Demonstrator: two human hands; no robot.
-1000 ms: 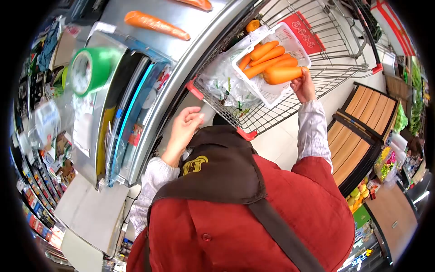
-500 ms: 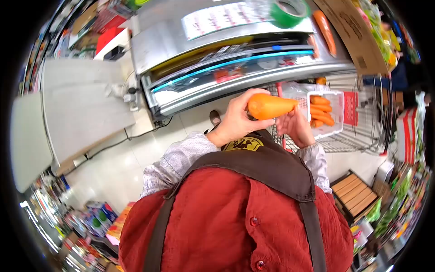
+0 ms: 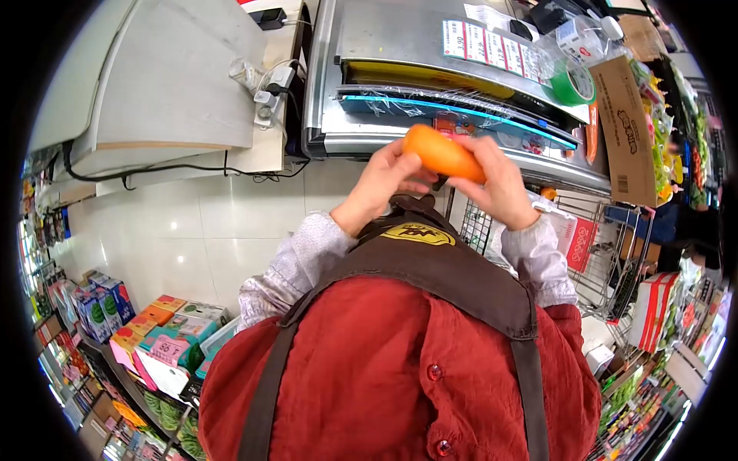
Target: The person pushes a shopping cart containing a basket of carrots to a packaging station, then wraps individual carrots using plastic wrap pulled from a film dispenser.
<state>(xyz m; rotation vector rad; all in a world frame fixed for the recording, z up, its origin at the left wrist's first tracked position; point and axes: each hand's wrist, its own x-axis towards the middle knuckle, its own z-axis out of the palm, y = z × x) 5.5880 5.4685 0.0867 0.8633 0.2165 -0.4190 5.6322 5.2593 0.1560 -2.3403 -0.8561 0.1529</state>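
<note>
A thick orange carrot (image 3: 440,154) is held crosswise between my two hands, above the floor at the counter's edge. Its blunt end lies against the fingers and thumb of my left hand (image 3: 378,184). My right hand (image 3: 498,178) is wrapped round the other end, which its fingers partly hide. The white basket (image 3: 557,219) in the shopping cart (image 3: 596,265) shows only in part behind my right hand and sleeve.
The metal counter (image 3: 400,34) runs across the top, with price labels (image 3: 492,52), a green tape roll (image 3: 573,83) and a cardboard box (image 3: 624,131). At upper left is a pale cabinet (image 3: 181,77). Stacked boxes (image 3: 169,338) stand at lower left.
The carrot, first in my right hand over the basket, came to both hands and now tilts down to the right. My view has swung left, away from the cart.
</note>
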